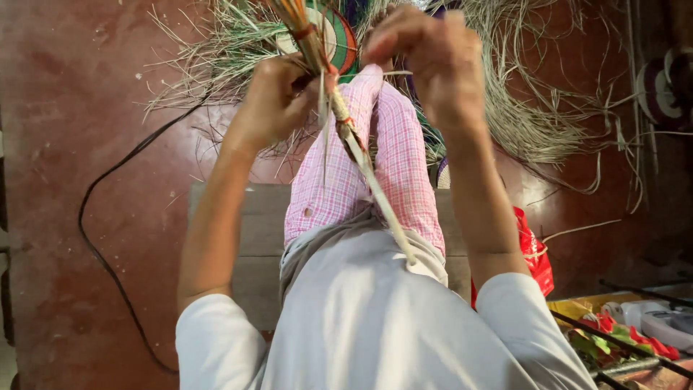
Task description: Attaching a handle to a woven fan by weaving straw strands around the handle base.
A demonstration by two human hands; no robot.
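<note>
My left hand (274, 101) grips a bundle of dried grass strands (307, 32) wrapped with orange and red bands. From that hand a pale strip of fibre (375, 188) trails down toward my grey shirt. My right hand (433, 61) is raised beside it, fingers curled on the strands at the top of the bundle. Both hands are held above my knees in pink checked trousers (401, 159).
Loose dried grass (534, 115) lies spread on the red floor (72, 108). A round woven piece with coloured rings (339, 32) lies behind the hands. A black cable (108, 267) runs along the left. A red bag (534, 253) and a box of items (635, 325) sit at the right.
</note>
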